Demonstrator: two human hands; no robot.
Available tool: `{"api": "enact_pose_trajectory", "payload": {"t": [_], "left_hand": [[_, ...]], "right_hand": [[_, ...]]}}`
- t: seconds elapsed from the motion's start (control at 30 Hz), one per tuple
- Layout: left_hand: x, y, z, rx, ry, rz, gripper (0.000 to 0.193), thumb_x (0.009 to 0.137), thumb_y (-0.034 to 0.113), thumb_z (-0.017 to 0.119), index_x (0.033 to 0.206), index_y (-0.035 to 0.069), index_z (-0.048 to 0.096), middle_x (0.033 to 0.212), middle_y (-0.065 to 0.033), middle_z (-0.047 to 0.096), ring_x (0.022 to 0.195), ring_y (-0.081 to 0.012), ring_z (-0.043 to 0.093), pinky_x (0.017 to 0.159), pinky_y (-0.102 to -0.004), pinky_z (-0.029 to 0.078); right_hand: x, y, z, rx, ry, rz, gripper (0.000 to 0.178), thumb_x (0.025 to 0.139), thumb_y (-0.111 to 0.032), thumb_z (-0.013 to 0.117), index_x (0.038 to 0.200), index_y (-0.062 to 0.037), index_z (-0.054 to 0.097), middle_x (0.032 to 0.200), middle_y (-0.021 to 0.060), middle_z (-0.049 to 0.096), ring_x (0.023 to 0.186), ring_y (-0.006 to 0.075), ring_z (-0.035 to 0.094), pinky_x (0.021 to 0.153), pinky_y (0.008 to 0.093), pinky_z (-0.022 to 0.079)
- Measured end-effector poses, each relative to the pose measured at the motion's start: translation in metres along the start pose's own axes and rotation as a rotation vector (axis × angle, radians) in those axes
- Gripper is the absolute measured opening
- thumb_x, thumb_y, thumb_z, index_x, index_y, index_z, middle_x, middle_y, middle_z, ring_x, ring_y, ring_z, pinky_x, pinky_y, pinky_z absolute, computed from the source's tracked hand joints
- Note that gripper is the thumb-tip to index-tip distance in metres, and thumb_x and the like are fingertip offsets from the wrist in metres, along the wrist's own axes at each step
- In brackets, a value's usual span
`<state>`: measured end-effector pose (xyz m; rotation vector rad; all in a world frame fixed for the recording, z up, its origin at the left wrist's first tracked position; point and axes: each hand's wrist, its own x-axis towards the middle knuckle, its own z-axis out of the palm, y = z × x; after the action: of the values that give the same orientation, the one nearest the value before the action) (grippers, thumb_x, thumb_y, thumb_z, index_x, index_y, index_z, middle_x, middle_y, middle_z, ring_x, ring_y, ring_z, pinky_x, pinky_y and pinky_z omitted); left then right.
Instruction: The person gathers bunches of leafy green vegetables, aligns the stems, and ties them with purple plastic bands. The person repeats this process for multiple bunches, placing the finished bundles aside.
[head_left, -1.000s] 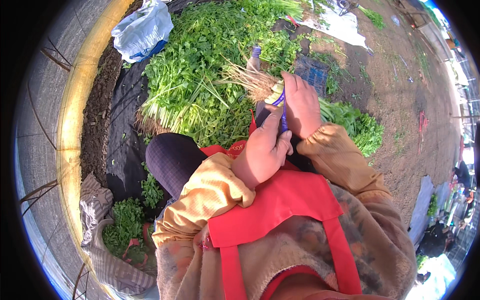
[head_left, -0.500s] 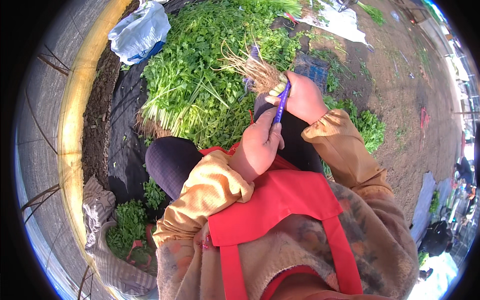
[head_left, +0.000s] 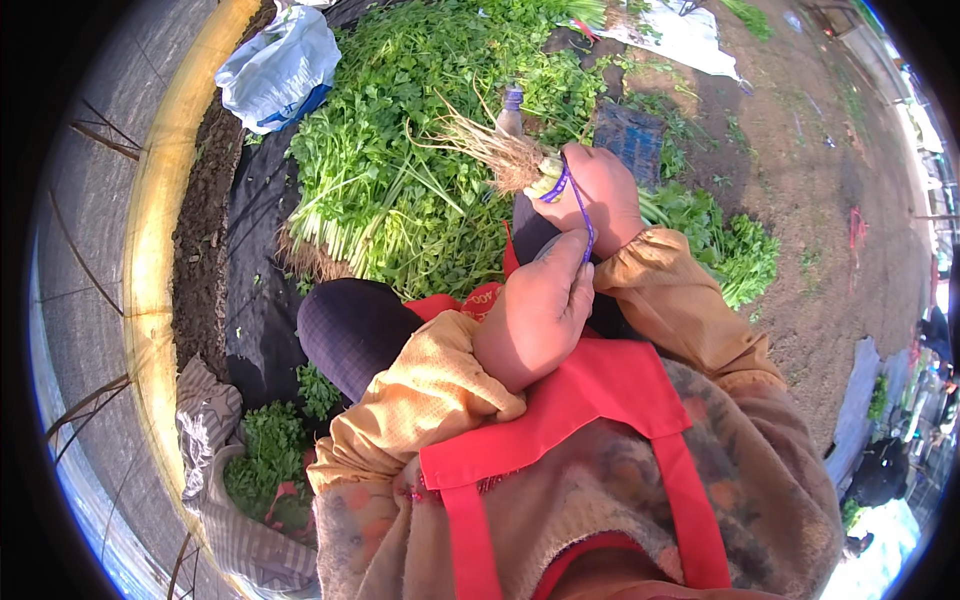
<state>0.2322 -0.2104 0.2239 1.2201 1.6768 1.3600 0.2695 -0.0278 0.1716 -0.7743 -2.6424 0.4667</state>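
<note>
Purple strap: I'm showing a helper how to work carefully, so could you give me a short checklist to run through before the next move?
1. Bunch of greens gripped: ok, the right hand holds it just below the roots.
2. Purple strap held: ok, the left hand pinches its lower part.
3. Strap touching the bunch: ok, it crosses the pale root end on the side in view.
4. Strap all the way around: cannot tell, the underside is hidden.
5. Roots clear of the hands: ok, they fan out toward the upper left.
6. Strap locked: cannot tell, no fastening shows clearly.
</note>
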Motion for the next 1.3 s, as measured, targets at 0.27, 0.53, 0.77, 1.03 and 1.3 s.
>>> {"api": "enact_pose_trajectory", "payload": {"t": [0.27, 0.53, 0.77, 1.03, 1.3], "left_hand": [[-0.011, -0.043, -0.015, -0.012, 0.015, -0.105, 0.040, 0.105, 0.002, 0.046, 0.144, 0.003, 0.055, 0.068, -0.0012, 0.055, 0.060, -0.0088, 0.055, 0.060, -0.0248, 0.047], [0.017, -0.117, -0.021, -0.005, 0.163, -0.273, 0.027, 0.103, 0.010, 0.052, 0.125, 0.002, 0.065, 0.067, -0.0074, 0.064, 0.061, -0.0166, 0.064, 0.061, -0.0311, 0.051], [0.066, -0.164, -0.033, -0.073, 0.106, 0.258, 0.022, 0.096, 0.008, 0.064, 0.117, 0.007, 0.067, 0.107, -0.0115, 0.071, 0.093, -0.0208, 0.067, 0.085, -0.0330, 0.056], [0.111, -0.139, -0.091, -0.744, -0.425, -0.119, 0.045, 0.094, -0.010, 0.058, 0.138, -0.003, 0.052, 0.131, -0.0202, 0.064, 0.120, -0.0297, 0.065, 0.109, -0.0447, 0.050], [0.084, -0.003, -0.067, -0.821, -0.145, -0.026, 0.041, 0.104, 0.006, 0.048, 0.143, -0.005, 0.044, 0.132, -0.0270, 0.060, 0.121, -0.0355, 0.065, 0.109, -0.0464, 0.050]], "right_hand": [[0.016, 0.008, -0.024, 0.308, -0.165, 0.067, 0.056, 0.066, -0.043, 0.089, 0.091, 0.0024, 0.068, 0.084, 0.0227, 0.069, 0.082, 0.0415, 0.070, 0.074, 0.0469, 0.055], [0.027, 0.034, -0.019, 0.407, -0.422, 0.053, 0.046, 0.064, -0.030, 0.087, 0.091, 0.0028, 0.068, 0.088, 0.0179, 0.070, 0.078, 0.0335, 0.069, 0.076, 0.0413, 0.054], [-0.005, 0.017, -0.019, 0.290, -0.232, -0.184, 0.044, 0.064, -0.033, 0.086, 0.088, -0.0015, 0.067, 0.086, 0.0185, 0.068, 0.082, 0.0392, 0.066, 0.076, 0.0471, 0.053], [-0.030, -0.010, -0.009, 0.026, -0.132, -0.370, 0.045, 0.064, -0.031, 0.084, 0.093, -0.0035, 0.062, 0.082, 0.0147, 0.067, 0.085, 0.0352, 0.066, 0.080, 0.0465, 0.052], [-0.036, -0.018, 0.014, -0.015, 0.032, -0.352, 0.038, 0.067, -0.028, 0.080, 0.090, -0.0054, 0.061, 0.083, 0.0089, 0.065, 0.086, 0.0295, 0.065, 0.077, 0.0440, 0.049]]}}
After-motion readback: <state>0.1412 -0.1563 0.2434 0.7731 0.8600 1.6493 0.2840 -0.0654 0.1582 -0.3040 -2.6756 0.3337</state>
